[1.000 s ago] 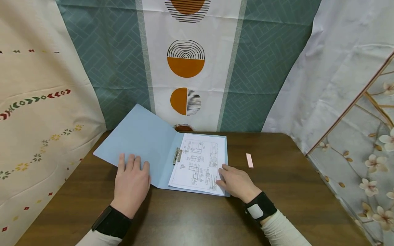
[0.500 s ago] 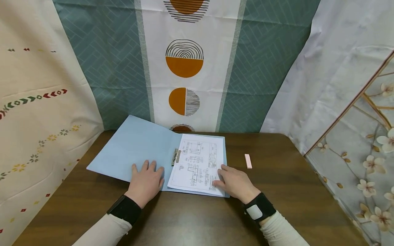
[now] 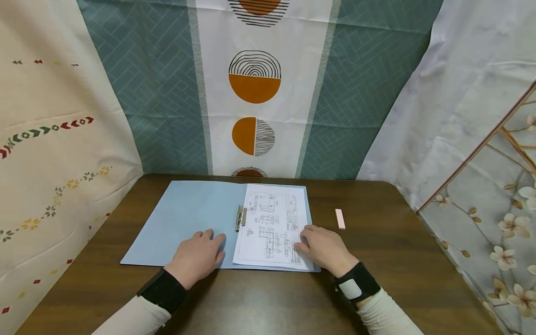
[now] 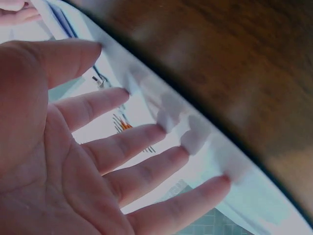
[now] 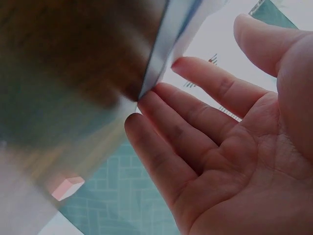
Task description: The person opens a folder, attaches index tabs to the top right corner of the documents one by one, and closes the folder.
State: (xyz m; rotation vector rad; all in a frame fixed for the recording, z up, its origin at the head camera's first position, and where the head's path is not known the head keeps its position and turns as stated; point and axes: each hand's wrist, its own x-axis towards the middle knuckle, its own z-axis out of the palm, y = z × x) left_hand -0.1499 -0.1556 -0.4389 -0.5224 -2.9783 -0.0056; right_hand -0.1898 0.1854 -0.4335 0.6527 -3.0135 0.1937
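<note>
Seeing a light-blue folder [image 3: 228,200] spread open just below the middle of the head view, lying on the brown table [image 3: 268,302]. Now down flat toward the left of the frame: the cover [image 3: 167,228], tilted up a second ago with its far corner raised. Judging by that, probably opened out as far as needed, leaving the printed sheets [image 3: 268,223] on the right exposed, line drawings uppermost, and the metal clip [image 3: 239,219] at their left edge uncovered. Touching the cover's lower edge, near the fold, with the left hand [image 3: 197,256]: open, with fingers extended and spread, gripping nothing; moved a little closer to the sheets than a second ago. Resting at the lower right edge of the sheets with the right hand [image 3: 325,249]: likewise open, with fingers mostly straight and thumb apart, holding nothing; little changed in place. Hard to tell from the right wrist view whether pressing on the paper or only touching the folder's edge. Farther out, right of the folder and apart from it: a small pink block [image 3: 340,218], untouched. Toward the bottom of the frame: black wristbands [image 3: 163,293] and white sleeves [image 3: 134,316]. Across the upper frame, behind the table: patterned cloths [image 3: 167,93].
</note>
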